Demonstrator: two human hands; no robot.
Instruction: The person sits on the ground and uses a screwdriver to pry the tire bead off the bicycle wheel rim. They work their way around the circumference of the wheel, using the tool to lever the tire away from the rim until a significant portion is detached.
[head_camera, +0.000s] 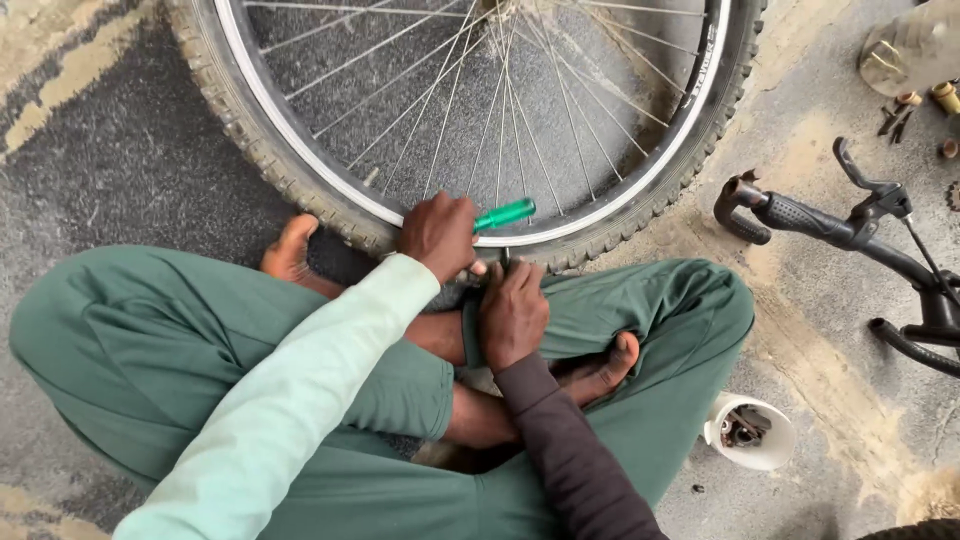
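The ground (110, 150) is rough dark asphalt, with pale sandy patches at the upper left corner, along the right side and at the lower left edge; it looks like an outdoor or workshop floor, though no walls show. The person sits cross-legged on it in green trousers (150, 340), two bare feet showing, one at the left by the tyre and one at the right under the leg.

One bicycle wheel (480, 120) lies flat ahead of the knees, knobbly tyre on a silver rim with thin spokes; its near edge rests against the legs. The left hand (440, 235), in a pale mint sleeve, is closed round one green-handled screwdriver (505, 214), whose handle sticks out to the right over the rim; the tip is hidden. Just right of it the right hand (512, 312), in a dark brown sleeve, presses curled fingers onto the tyre's near edge; whether it grips anything besides the rubber cannot be told.

Lower right, one white cup-shaped container (750, 432) lies tipped, small dark metal parts inside. Right again, one black handlebar (830, 225) with rubber grip and brake lever lies on the ground. At the top right corner sit a clear plastic bottle (910, 45) and a few small metal bits (920, 105); no label is readable.
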